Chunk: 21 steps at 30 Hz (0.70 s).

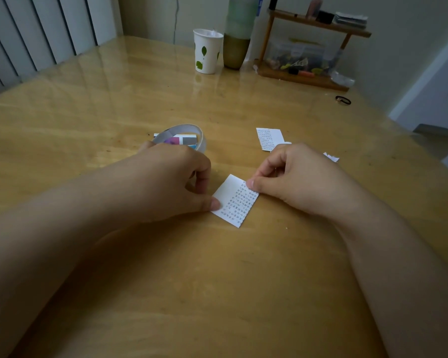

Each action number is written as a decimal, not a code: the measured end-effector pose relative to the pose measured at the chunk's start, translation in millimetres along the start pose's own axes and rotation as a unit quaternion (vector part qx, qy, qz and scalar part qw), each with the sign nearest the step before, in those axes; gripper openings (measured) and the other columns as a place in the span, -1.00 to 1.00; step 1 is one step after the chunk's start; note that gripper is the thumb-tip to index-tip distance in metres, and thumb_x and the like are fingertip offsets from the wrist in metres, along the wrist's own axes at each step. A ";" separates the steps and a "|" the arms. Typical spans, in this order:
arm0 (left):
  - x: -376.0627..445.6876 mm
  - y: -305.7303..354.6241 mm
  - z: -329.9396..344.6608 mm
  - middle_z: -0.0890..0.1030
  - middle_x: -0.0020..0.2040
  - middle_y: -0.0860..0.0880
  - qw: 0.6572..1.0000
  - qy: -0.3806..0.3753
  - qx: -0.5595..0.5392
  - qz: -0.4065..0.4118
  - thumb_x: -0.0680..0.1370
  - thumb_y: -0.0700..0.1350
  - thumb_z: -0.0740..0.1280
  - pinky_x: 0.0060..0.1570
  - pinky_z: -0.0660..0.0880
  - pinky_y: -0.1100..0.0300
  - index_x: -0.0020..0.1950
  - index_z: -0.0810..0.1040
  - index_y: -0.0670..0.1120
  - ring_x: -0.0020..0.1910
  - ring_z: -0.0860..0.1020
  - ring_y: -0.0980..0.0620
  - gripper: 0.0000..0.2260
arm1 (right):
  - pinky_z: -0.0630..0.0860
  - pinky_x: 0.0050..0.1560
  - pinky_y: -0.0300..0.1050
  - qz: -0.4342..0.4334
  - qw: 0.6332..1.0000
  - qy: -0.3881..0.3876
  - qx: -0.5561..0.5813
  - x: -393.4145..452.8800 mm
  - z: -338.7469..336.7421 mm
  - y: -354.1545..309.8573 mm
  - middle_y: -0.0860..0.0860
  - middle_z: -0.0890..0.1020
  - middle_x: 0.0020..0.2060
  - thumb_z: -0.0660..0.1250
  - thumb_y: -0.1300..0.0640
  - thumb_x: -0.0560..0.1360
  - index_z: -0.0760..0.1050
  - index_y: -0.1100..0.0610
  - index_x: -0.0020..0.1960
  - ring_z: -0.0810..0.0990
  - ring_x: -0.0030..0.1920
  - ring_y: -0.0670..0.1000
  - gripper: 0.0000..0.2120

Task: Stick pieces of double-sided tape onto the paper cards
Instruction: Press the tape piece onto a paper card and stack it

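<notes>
Two bare forearms reach in from the near edge over a glossy, honey-coloured wooden table (88, 104) whose varnish mirrors the pale room light. Between them lies a small paper card (234, 200), flat on the wood and turned at an angle, its right part covered with rows of tiny printed characters. The left hand (171, 177) has its fingers curled, the thumb tip pressing down the card's left edge. The right hand (295, 174) is curled too, thumb and forefinger pinching the card's upper right corner.

Just beyond the left hand stands a roll of double-sided tape (189, 134), a thin white ring partly hidden by the knuckles, resting over a colour-printed slip (184, 139). Behind the right hand lies a second printed card (269, 136), and to its right a small torn white scrap (331, 156) (whether paper or tape backing I cannot tell).

Farther back, near the wall, a white paper cup with green leaf marks (207, 51) stands just beside a tall green-and-olive bottle (238, 34). To the right a small wooden shelf rack (318, 24) holds a clear box of mixed bits and some bottles. A black hair tie (343, 100) lies near the table's right edge. Grey vertical slats (36, 29) fill the upper left; plain light walls close off the rest.
</notes>
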<state>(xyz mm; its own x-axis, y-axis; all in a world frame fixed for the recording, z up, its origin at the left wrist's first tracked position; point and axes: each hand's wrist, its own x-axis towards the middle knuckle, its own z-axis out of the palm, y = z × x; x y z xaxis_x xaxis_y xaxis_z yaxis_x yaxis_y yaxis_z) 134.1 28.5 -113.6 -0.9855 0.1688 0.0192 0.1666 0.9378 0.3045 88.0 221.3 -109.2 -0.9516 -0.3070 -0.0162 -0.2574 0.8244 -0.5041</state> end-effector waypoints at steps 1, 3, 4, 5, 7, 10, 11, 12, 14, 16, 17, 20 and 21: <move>-0.3 0.0 -0.2 0.47 -0.26 0.12 1.000 0.001 0.001 0.002 0.39 0.23 0.36 -0.30 0.14 0.40 -0.27 0.42 0.06 -0.28 0.35 0.31 -0.73 | 0.34 -0.47 -0.39 0.000 1.000 0.002 -0.004 -0.5 0.1 -0.8 -0.12 0.58 -0.31 0.46 -0.07 0.39 0.62 -0.04 -0.29 0.46 -0.42 -0.24 -0.85; -0.8 0.2 -0.3 0.47 -0.26 0.12 1.000 0.000 0.001 0.003 0.39 0.22 0.36 -0.30 0.14 0.28 -0.28 0.42 0.06 -0.29 0.35 0.31 -0.73 | 0.36 -0.43 -0.33 -0.005 1.000 0.013 -0.020 -1.5 0.9 -1.8 -0.11 0.58 -0.32 0.46 -0.07 0.39 0.61 -0.04 -0.29 0.46 -0.40 -0.19 -0.85; -1.1 0.2 -0.4 0.48 -0.26 0.11 1.000 -0.001 0.000 0.002 0.39 0.22 0.35 -0.29 0.13 0.25 -0.28 0.42 0.07 -0.29 0.34 0.31 -0.73 | 0.35 -0.42 -0.33 -0.010 0.999 0.018 -0.024 -1.9 1.5 -2.6 -0.10 0.57 -0.32 0.46 -0.06 0.39 0.61 -0.03 -0.28 0.46 -0.39 -0.18 -0.86; -1.0 0.0 -0.2 0.48 -0.25 0.11 1.000 -0.001 -0.001 0.001 0.39 0.23 0.35 -0.28 0.12 0.25 -0.27 0.42 0.07 -0.28 0.34 0.32 -0.73 | 0.34 -0.42 -0.35 -0.016 0.999 0.021 -0.026 -2.3 2.2 -3.8 -0.09 0.56 -0.31 0.46 -0.04 0.40 0.61 -0.02 -0.27 0.46 -0.37 -0.17 -0.87; -0.4 -0.6 0.7 0.51 -0.22 0.11 1.000 -0.001 -0.001 -0.001 0.39 0.24 0.34 -0.22 0.12 0.28 -0.26 0.43 0.07 -0.26 0.32 0.35 -0.73 | 0.36 -0.31 -0.37 -0.031 0.999 0.021 -0.036 -3.1 3.7 -5.9 -0.07 0.56 -0.28 0.45 0.00 0.41 0.61 0.00 -0.24 0.45 -0.32 -0.16 -0.90; 0.2 -1.1 2.8 0.50 -0.24 0.15 1.000 0.007 0.007 -0.005 0.40 0.24 0.33 -0.11 0.13 0.25 -0.27 0.44 0.07 -0.23 0.36 0.28 -0.73 | 0.35 -0.28 -0.38 -0.036 0.998 0.031 -0.040 -3.8 3.8 -6.1 -0.09 0.54 -0.30 0.47 0.02 0.40 0.60 0.02 -0.21 0.44 -0.33 -0.18 -0.91; 0.2 -1.1 3.6 0.49 -0.27 0.17 1.000 0.011 0.009 -0.005 0.40 0.24 0.33 -0.11 0.15 0.25 -0.27 0.44 0.07 -0.23 0.37 0.28 -0.73 | 0.34 -0.30 -0.40 -0.036 0.998 0.038 -0.030 -4.2 3.3 -5.6 -0.12 0.51 -0.34 0.48 0.03 0.39 0.58 0.02 -0.20 0.44 -0.34 -0.22 -0.90; 0.3 -0.9 4.2 0.48 -0.29 0.19 1.000 0.016 0.010 -0.005 0.40 0.24 0.33 -0.13 0.17 0.27 -0.27 0.44 0.07 -0.24 0.38 0.30 -0.73 | 0.33 -0.31 -0.43 -0.042 0.998 0.044 -0.020 -4.7 3.2 -5.1 -0.13 0.48 -0.38 0.49 0.03 0.38 0.57 0.01 -0.19 0.43 -0.33 -0.26 -0.89; 0.2 -0.8 5.0 0.47 -0.30 0.19 1.000 0.019 0.012 -0.007 0.41 0.24 0.33 -0.10 0.18 0.28 -0.27 0.43 0.06 -0.25 0.37 0.32 -0.73 | 0.34 -0.30 -0.44 -0.070 0.997 0.044 -0.005 -6.5 5.7 -7.9 -0.14 0.47 -0.36 0.49 0.03 0.38 0.56 -0.02 -0.20 0.41 -0.28 -0.31 -0.90; 0.3 -0.7 6.2 0.46 -0.31 0.18 1.000 0.019 0.017 -0.004 0.41 0.25 0.31 -0.04 0.15 0.27 -0.26 0.42 0.06 -0.26 0.37 0.31 -0.72 | 0.36 -0.25 -0.38 -0.108 0.994 0.012 0.019 -9.7 11.5 -15.3 -0.12 0.48 -0.28 0.48 0.02 0.38 0.56 -0.06 -0.25 0.43 -0.24 -0.24 -0.90; 0.4 -0.8 6.5 0.46 -0.32 0.18 1.000 0.020 0.019 0.000 0.41 0.25 0.30 -0.03 0.14 0.27 -0.26 0.41 0.06 -0.27 0.38 0.30 -0.72 | 0.39 -0.22 -0.33 -0.125 0.992 -0.013 0.025 -11.0 15.1 -19.2 -0.11 0.48 -0.26 0.47 0.02 0.38 0.56 -0.07 -0.27 0.44 -0.23 -0.20 -0.90; -0.4 -1.2 5.6 0.46 -0.31 0.17 1.000 0.010 0.015 -0.001 0.41 0.25 0.31 -0.04 0.15 0.27 -0.25 0.41 0.05 -0.26 0.38 0.29 -0.71 | 0.42 -0.16 -0.24 -0.137 0.989 -0.051 0.023 -8.6 21.0 -20.9 -0.10 0.47 -0.24 0.45 0.04 0.40 0.55 -0.05 -0.26 0.45 -0.23 -0.16 -0.89; -0.4 -1.6 4.8 0.45 -0.29 0.18 1.000 0.003 0.012 -0.005 0.42 0.24 0.32 -0.05 0.16 0.27 -0.23 0.42 0.06 -0.25 0.37 0.30 -0.72 | 0.40 -0.21 -0.29 -0.126 0.991 -0.044 0.025 -6.0 19.9 -17.9 -0.10 0.46 -0.26 0.45 0.05 0.41 0.55 -0.04 -0.25 0.44 -0.27 -0.18 -0.90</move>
<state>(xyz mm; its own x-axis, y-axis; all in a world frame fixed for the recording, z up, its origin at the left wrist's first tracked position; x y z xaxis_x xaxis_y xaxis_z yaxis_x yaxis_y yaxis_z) 134.4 28.4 -118.7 -0.9873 0.1571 0.0224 0.1570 0.9464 0.2823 101.6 198.9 -117.2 -0.8392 -0.5423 0.0413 -0.4744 0.6928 -0.5431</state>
